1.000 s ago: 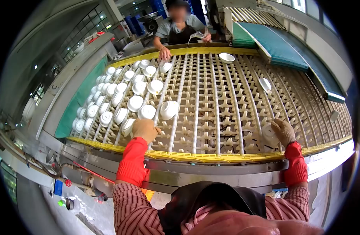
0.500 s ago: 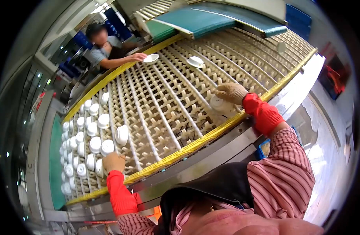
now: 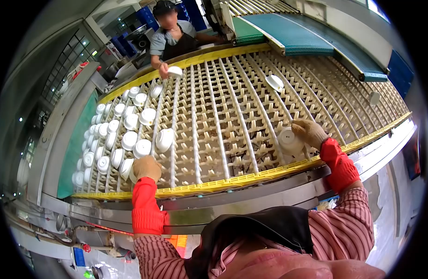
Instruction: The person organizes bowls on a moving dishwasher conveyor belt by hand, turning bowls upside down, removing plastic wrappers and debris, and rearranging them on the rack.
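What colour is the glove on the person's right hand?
The glove is tan; the head view shows it best.

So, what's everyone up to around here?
Someone in gloves is handling white bowls on a wide pegged rack. Their left hand is at one bowl, near a crowd of others; their right hand touches a separate bowl. Across the rack, a co-worker's hand is at another bowl.
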Available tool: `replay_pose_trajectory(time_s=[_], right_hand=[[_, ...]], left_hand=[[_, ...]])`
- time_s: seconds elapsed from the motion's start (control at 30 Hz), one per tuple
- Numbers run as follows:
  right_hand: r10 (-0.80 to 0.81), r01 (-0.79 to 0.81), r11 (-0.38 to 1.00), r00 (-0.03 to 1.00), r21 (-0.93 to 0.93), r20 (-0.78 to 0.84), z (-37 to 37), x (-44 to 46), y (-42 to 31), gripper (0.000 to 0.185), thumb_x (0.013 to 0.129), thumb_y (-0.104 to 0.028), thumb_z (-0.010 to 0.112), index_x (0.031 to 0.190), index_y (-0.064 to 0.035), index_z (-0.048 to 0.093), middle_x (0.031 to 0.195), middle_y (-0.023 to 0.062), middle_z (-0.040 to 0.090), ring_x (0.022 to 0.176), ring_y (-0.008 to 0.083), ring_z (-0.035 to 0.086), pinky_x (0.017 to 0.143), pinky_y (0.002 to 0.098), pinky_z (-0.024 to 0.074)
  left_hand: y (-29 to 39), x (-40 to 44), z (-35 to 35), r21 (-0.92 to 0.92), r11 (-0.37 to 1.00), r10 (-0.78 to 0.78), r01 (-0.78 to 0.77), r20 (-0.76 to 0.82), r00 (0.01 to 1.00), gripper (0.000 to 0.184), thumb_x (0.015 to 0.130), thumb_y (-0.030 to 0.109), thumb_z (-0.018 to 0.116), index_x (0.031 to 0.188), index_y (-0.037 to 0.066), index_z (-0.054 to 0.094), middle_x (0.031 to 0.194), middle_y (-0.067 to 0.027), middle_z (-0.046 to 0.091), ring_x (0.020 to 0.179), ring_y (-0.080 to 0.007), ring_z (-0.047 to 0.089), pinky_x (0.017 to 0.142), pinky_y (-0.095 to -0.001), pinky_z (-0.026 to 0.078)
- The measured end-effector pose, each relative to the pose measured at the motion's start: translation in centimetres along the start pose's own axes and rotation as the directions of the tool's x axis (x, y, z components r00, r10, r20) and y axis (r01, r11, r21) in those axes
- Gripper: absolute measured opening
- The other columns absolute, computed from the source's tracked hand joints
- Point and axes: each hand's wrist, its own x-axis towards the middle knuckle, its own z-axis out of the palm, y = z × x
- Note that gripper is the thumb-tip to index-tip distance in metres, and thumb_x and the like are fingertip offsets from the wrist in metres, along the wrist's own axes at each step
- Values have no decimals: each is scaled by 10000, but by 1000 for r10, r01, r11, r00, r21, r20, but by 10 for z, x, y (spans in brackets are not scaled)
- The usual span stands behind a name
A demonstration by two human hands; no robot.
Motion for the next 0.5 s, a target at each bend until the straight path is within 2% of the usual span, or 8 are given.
replay_pose_trajectory(time_s=[0.03,0.07,0.1,0.27,0.3,0.33,0.4,0.5], right_hand=[[37,-37,998,999,43,-12,4,-1,3,383,1108,-422,625,1177,-76,773,1088,214,772,1025,359,762,895,472,579],[-11,11,999,1000,31,7,2,1,10,370,1122,-395,623,1138,-52,761,1060,185,780,992,291,760,856,443,582],[111,-128,981,986,145,122,4,7,18,341,1141,-342,596,1128,-34,741,1047,166,784,953,286,746,827,425,579],[239,-249,968,955,35,176,-15,0,-8,381,1078,-315,633,1359,-82,741,1323,181,762,1109,331,764,985,423,602],[186,-186,983,975,-8,121,-15,-3,-9,462,1072,-394,613,1386,-77,736,1289,188,780,1082,283,769,967,410,588],[132,-135,991,988,27,76,-10,-5,4,474,1069,-398,622,1393,-69,731,1250,192,787,1078,275,768,968,412,584],[32,-32,996,999,85,-3,5,3,23,526,1069,-423,635,1407,-29,718,1213,194,800,1084,257,763,981,409,577],[32,-46,995,988,88,153,-2,3,26,565,1067,-433,654,1434,-6,706,1248,178,802,1111,260,757,1007,387,575]], left_hand=[[0,3,4,3,1000,-15,16,-12,1000,331,945,356,787,997,39,865,1022,-229,822,1011,-432,797,908,-511,628],[0,4,11,18,1000,-11,12,-12,1000,325,946,348,782,1000,36,852,1026,-231,817,1012,-438,791,908,-520,622],[-1,5,14,18,1000,11,-11,-32,999,318,947,340,777,1004,33,838,1030,-234,811,1013,-445,784,907,-529,615],[-8,4,27,-73,978,183,-196,-149,972,291,952,300,752,1023,19,769,1052,-249,784,1017,-478,752,904,-574,584],[-1,2,18,-94,971,206,-221,-148,967,307,968,313,735,1034,14,759,1071,-252,777,1033,-481,741,912,-574,573],[7,-1,8,-115,963,228,-245,-146,963,324,985,325,717,1045,9,750,1091,-255,770,1049,-484,730,920,-573,562],[24,-8,-4,-137,975,166,-175,-73,983,352,1015,347,671,1092,11,741,1160,-259,760,1102,-492,707,946,-565,545],[30,-8,-2,-115,978,167,-176,-87,982,381,1040,369,649,1049,-4,725,1120,-266,755,1075,-504,700,923,-580,537]])
